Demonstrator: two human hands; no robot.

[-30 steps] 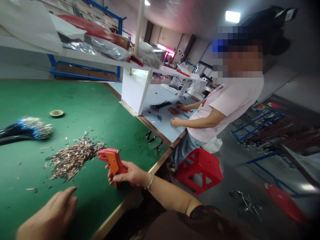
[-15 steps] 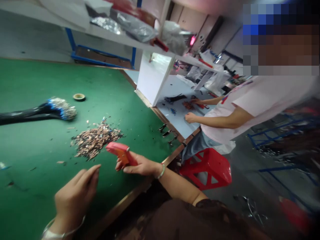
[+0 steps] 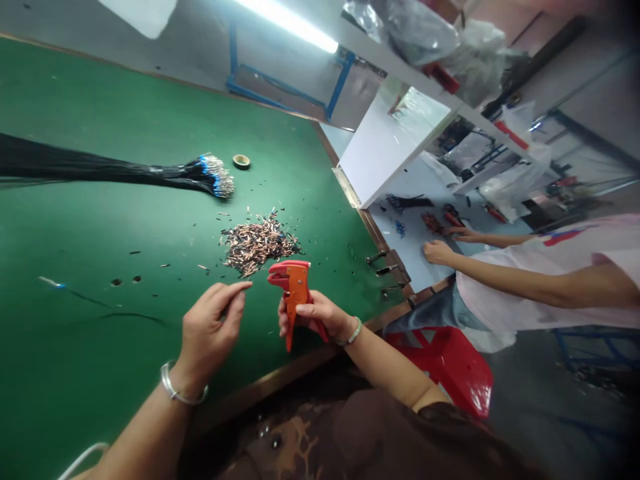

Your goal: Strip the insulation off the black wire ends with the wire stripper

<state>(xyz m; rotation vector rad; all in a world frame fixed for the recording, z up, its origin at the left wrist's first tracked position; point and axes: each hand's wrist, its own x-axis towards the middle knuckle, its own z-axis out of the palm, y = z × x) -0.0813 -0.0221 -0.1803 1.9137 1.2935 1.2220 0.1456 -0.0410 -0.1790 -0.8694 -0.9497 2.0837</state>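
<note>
1. Head view looks down on a green table mat [image 3: 100,220], and the whole scene is tilted.
2. Right hand [image 3: 313,317], at lower middle, is closed around the handle of an orange wire stripper [image 3: 296,287]. The tool's head points up, and nothing is clamped in its jaws.
3. Left hand [image 3: 210,337], at lower left, is raised apart from the tool. Its thumb and first finger are pinched together, but I cannot tell if a thin thing is between them.
4. Small pile of cut wire pieces [image 3: 257,245] lies on the mat just above the wire stripper, with loose bits around it.
5. Bundle of black wires [image 3: 100,163] enters from the left edge, and its blue-marked ends lie near a roll of tape [image 3: 241,161].
6. At right, a co-worker's hands [image 3: 437,252] are working at a pale blue table [image 3: 415,257], and a red plastic stool [image 3: 445,367] is below them.
</note>
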